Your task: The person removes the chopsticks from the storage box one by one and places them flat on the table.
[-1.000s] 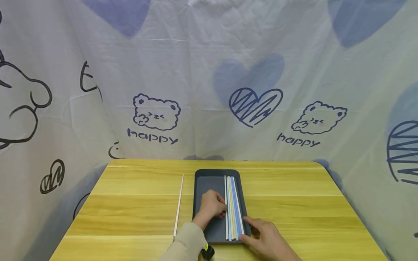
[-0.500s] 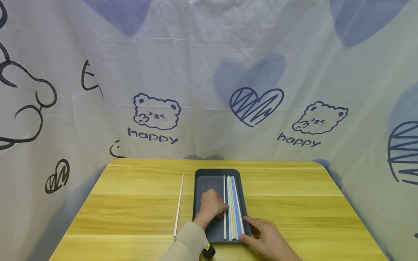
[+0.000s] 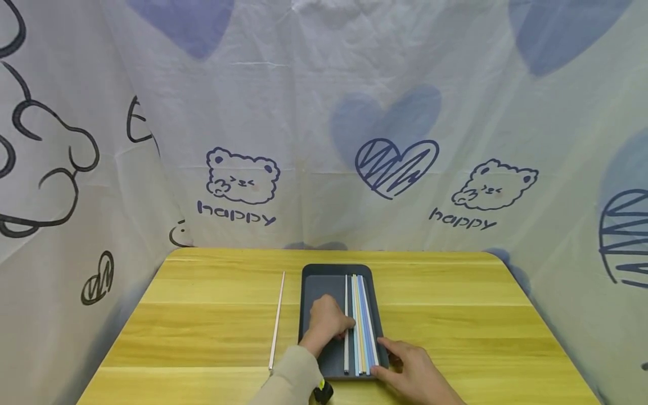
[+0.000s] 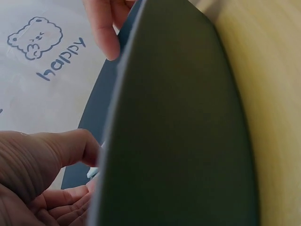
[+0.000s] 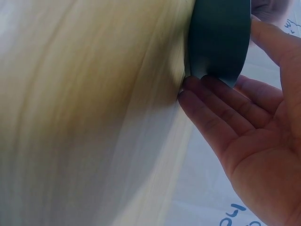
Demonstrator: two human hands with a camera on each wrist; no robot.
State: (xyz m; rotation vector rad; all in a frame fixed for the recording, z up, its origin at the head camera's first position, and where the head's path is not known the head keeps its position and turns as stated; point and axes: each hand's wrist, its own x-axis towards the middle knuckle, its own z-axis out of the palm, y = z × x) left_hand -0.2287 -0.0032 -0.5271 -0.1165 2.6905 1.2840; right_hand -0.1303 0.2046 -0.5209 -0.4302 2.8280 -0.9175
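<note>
A dark grey tray (image 3: 324, 275) holds several long thin sticks (image 3: 364, 326) in white, pale blue, yellow and blue, lying side by side along its right. One whitish stick (image 3: 346, 292) stands slightly apart on their left. Over the tray, my left hand (image 3: 326, 319) has its thumb and curled fingers at that stick's middle; in the left wrist view a pale piece shows between them, partly hidden by the tray wall. My right hand (image 3: 412, 365) holds the tray's near right side, thumb at the rim, while its fingers (image 5: 221, 113) lie against the outer wall.
A separate pale pinkish stick (image 3: 277, 323) lies on the wood-grain table (image 3: 202, 315) left of the tray. Behind the table hangs a printed cloth (image 3: 314, 185). A black device (image 3: 323, 392) sits at the left wrist, close to the tray's near edge.
The whitish stick has shifted slightly left, its near end most, widening the gap to the other sticks. My left hand moved only a little; my right hand stays in place.
</note>
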